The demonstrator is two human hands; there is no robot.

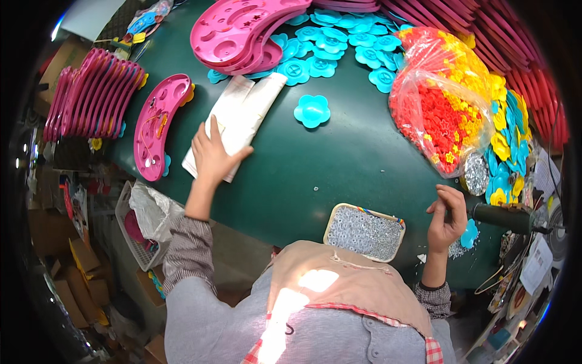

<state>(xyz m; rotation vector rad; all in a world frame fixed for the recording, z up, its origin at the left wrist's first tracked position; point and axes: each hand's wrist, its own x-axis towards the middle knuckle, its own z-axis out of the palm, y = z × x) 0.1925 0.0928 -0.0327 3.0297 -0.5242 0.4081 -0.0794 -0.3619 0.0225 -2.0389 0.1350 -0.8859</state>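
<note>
My left hand [212, 155] rests flat on a stack of white plastic bags [242, 115] lying on the dark green table [339, 164], fingers spread. Just left of it lies a single pink kidney-shaped plastic tray [154, 126]. My right hand [447, 218] hovers at the table's right edge with fingers curled; it seems to pinch something small that I cannot make out. It is next to a dark green power screwdriver [503, 217]. A shallow tray of small silver screws [365, 232] sits at the near edge between my arms. One cyan flower-shaped piece [312, 110] lies alone mid-table.
Stacked pink trays [233, 30] and a row standing on edge [91, 94] occupy the far left. Several cyan flower pieces [345, 42] lie at the back. A clear bag of red and yellow small parts [442, 100] sits right. A basket [142, 242] and cardboard boxes [79, 273] stand below left.
</note>
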